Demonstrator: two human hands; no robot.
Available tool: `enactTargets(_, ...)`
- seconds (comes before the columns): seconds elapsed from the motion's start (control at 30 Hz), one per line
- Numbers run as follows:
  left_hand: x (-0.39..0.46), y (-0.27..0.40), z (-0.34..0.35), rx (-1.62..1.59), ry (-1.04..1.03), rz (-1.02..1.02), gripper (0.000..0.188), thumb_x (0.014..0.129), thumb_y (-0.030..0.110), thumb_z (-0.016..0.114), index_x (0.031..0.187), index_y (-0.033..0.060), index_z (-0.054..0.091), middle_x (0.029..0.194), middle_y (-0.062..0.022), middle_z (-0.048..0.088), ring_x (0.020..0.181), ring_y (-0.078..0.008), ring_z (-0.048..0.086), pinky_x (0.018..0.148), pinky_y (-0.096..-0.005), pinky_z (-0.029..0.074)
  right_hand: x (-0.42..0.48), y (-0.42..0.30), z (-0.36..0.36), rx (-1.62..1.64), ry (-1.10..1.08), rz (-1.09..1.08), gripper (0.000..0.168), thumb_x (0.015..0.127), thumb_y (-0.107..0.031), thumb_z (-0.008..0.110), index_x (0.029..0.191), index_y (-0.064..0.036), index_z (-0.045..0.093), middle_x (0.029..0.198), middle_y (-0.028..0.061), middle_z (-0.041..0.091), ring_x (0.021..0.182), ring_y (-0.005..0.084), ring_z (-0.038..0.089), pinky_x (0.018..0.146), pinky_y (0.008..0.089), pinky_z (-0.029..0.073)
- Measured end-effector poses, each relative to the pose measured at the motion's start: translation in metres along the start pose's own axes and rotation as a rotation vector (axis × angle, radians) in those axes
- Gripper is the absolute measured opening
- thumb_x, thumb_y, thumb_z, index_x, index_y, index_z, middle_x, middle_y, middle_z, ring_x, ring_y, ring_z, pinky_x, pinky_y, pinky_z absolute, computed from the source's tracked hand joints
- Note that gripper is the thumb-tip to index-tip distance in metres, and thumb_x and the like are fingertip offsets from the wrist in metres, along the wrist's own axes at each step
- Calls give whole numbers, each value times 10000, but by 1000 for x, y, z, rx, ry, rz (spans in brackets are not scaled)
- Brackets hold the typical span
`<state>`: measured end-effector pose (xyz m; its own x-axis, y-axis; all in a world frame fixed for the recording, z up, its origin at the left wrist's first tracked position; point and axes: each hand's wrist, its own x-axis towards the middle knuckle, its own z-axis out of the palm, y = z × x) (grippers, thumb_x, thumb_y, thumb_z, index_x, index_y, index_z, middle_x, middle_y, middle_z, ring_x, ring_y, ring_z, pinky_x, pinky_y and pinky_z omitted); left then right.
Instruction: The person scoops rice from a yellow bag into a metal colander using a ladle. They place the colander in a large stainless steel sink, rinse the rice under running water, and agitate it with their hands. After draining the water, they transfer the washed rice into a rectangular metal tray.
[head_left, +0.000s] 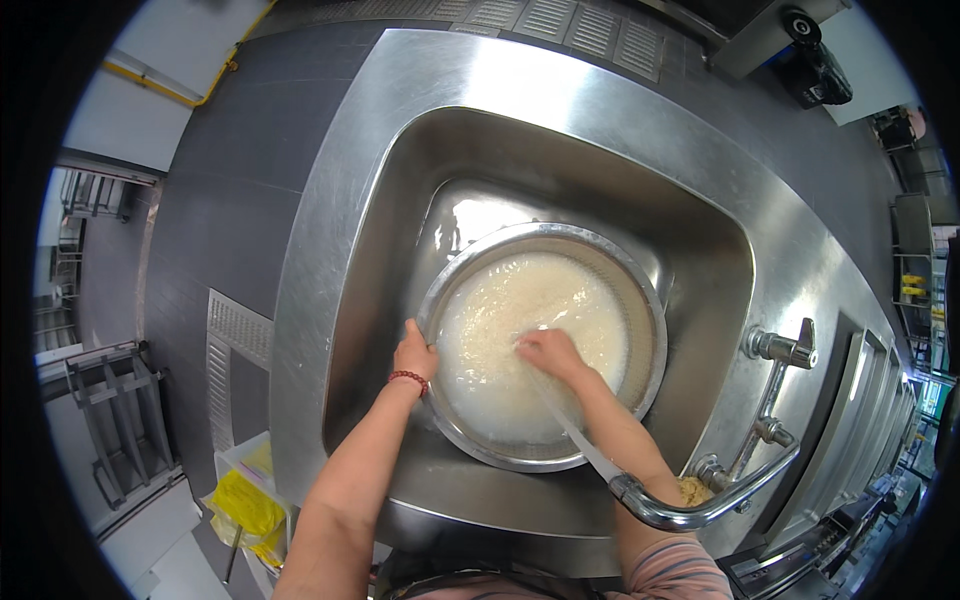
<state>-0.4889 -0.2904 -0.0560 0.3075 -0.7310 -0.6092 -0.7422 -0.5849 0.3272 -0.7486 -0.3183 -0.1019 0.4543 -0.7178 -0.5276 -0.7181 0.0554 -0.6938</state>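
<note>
A round perforated metal basin (652, 322) stands in the stainless steel sink, filled with milky water and pale grains that look like rice (517, 292). At its left rim is my left hand (415, 355), gripping the edge, with a red bead bracelet on the wrist. My right hand (551, 352) reaches over the middle with curled fingers; the fingertips meet the cloudy water, and whether they hold grains is hidden. From the faucet spout (626, 487) a stream of water (566, 424) runs into the basin beside my right hand, and the spout crosses over my right forearm.
The sink wall (705, 277) surrounds the basin. Faucet valves (784, 346) are mounted on the right ledge. A tan scrubbing pad (694, 491) lies near the spout's base. Left of the sink, a white bin (232, 454) holds yellow plastic. Drain grates (240, 326) cross the grey tiled floor.
</note>
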Motion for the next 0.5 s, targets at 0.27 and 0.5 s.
enactTargets(0.27, 5, 8, 4, 6, -14, 6, 429, 737, 84, 538, 1090, -1, 308, 888, -279, 579, 879, -407, 565, 795, -438, 446, 75, 10, -19, -294, 524, -71, 368, 743, -242, 579, 1062, -61, 550, 1179, 136, 496, 1035, 334, 476, 905, 389, 388)
enactTargets(0.5, 1, 6, 0, -13, -15, -8, 445, 731, 72, 529, 1105, -5, 301, 874, -282, 579, 880, -406, 566, 802, -437, 441, 15, -7, 36, -256, -50, -187, 412, 719, -258, 598, 1081, -64, 559, 1104, 135, 534, 1020, 314, 496, 872, 396, 414)
